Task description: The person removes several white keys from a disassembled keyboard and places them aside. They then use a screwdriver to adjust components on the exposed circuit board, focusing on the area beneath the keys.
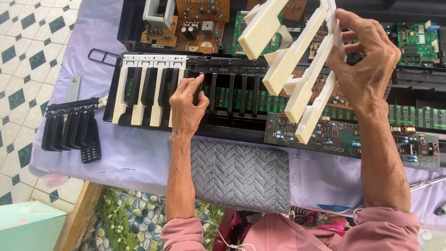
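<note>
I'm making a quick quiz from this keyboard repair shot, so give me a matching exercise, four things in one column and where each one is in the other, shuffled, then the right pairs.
Things:
1. white key strip
2. loose black key set
3. grey towel
4. left hand

Places:
A. at the table's near edge, between the forearms
B. resting on the black keys in the keyboard frame
C. held up in the right hand
D. on the purple cloth, left of the frame

Pairs: 1-C, 2-D, 3-A, 4-B
</note>
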